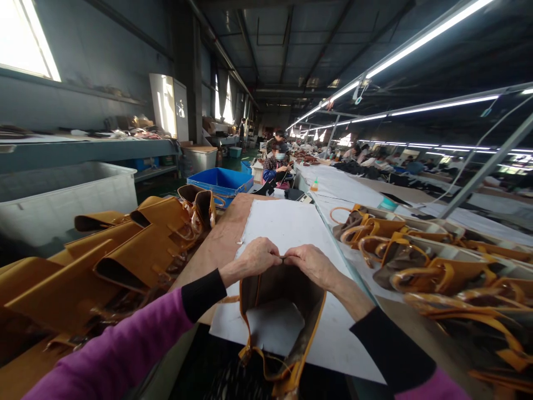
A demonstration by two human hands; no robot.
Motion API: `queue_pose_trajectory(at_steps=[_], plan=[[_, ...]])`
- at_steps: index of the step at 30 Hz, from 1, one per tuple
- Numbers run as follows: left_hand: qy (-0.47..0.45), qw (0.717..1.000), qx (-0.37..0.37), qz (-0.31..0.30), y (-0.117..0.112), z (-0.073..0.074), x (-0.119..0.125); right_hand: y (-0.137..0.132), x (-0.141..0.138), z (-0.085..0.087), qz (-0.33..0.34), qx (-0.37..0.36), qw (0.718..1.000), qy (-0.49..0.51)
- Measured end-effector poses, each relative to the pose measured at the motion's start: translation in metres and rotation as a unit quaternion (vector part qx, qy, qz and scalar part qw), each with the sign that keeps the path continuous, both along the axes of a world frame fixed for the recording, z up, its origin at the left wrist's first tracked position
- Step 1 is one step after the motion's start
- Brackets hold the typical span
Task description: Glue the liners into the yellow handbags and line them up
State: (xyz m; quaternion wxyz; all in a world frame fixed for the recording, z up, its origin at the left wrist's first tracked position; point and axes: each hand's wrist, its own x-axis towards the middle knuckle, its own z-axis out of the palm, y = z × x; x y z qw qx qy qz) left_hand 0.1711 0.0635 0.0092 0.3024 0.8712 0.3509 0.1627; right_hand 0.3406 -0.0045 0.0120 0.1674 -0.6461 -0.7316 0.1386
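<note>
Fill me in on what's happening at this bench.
A person in purple sleeves has both hands on a mustard-yellow bag, its brown inside showing. The left hand and right hand pinch its far edge, fingers close together, above a white sheet on the bench. More yellow bags are piled to the left, and others with looped handles sit to the right. Further ahead, another person sits beyond a blue bin.

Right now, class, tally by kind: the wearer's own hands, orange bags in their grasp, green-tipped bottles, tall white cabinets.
Left hand and right hand: 2
Orange bag in grasp: 1
Green-tipped bottle: 1
Tall white cabinet: 1
Total: 5
</note>
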Motion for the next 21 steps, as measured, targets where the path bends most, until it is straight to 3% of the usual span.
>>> queue_pose_trajectory(at_steps=[10, 16, 21], plan=[[-0.055, 0.995, -0.06, -0.06, 0.009, -0.007, -0.018, -0.003, -0.014, 0.003, 0.009, 0.002, 0.998, -0.064], [-0.045, 0.998, 0.054, -0.001, 0.008, 0.0, -0.047, -0.005, -0.008, 0.002, -0.008, -0.007, 0.998, -0.062], [-0.069, 0.997, -0.04, 0.021, 0.013, -0.013, -0.058, -0.008, -0.01, 0.002, -0.012, -0.004, 0.997, -0.074]])
